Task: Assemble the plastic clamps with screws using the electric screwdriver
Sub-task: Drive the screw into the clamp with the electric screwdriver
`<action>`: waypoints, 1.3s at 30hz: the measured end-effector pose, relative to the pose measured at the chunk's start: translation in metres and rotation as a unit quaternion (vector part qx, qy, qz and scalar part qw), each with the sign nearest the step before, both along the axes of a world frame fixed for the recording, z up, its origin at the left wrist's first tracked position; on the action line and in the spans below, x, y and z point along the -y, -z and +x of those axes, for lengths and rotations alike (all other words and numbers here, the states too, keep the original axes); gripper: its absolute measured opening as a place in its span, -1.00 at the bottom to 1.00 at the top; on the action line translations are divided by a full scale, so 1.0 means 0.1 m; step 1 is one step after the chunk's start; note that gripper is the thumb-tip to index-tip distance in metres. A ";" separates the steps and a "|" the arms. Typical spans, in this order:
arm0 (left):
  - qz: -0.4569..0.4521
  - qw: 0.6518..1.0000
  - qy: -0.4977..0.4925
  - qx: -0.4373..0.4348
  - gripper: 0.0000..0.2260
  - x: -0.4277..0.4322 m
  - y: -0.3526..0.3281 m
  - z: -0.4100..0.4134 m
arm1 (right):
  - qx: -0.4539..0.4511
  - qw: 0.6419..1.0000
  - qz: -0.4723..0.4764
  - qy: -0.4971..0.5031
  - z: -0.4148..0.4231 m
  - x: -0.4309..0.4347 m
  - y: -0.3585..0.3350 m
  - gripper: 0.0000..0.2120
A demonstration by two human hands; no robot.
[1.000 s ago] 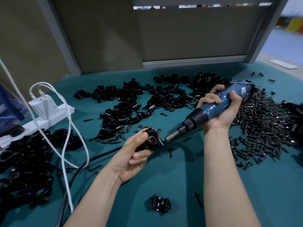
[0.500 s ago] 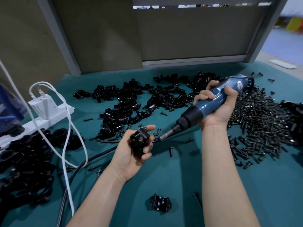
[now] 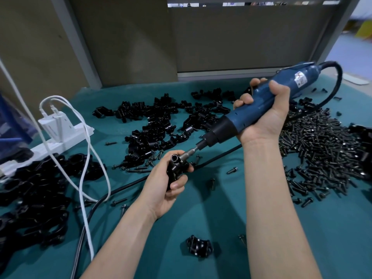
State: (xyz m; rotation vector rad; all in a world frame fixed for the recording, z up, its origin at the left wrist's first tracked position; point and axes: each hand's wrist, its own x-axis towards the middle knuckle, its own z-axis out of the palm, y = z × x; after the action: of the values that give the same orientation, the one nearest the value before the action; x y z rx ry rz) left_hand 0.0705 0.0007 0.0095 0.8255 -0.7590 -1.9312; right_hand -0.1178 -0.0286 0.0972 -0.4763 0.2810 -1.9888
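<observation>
Gripping a black plastic clamp (image 3: 176, 171) just above the green worktop (image 3: 221, 218), the left hand (image 3: 161, 190) curls its fingers round the piece and covers most of it, leaving only the upper end with its round hole in view. Whether a screw sits under the metal bit cannot be told where the tip meets the clamp. The right hand (image 3: 265, 117) wraps fully round the blue electric screwdriver (image 3: 302, 77), slanting it down towards the left. A heap of screws (image 3: 322, 150) at right is cut off by the frame edge; clamps at far left (image 3: 34, 198) blur into one dark mass.
</observation>
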 end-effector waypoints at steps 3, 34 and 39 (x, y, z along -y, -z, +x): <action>-0.014 1.000 0.014 0.019 -0.71 0.00 0.02 0.00 | 0.011 1.000 0.012 0.005 -0.08 0.00 0.05 -0.92; 0.006 0.986 0.168 -0.017 -0.53 0.00 0.10 0.01 | 0.031 0.999 0.014 -0.019 -0.15 0.07 0.30 -0.95; 0.031 0.982 0.183 -0.044 -0.56 0.01 0.10 0.02 | 0.033 0.999 0.005 -0.020 -0.15 0.07 0.32 -0.94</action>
State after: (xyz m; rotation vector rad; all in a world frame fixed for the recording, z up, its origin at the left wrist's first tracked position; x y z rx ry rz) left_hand 0.0727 0.0001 -0.0008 0.6657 -0.8456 -2.3126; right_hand -0.1332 -0.0360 0.0656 -0.4058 0.2372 -1.9598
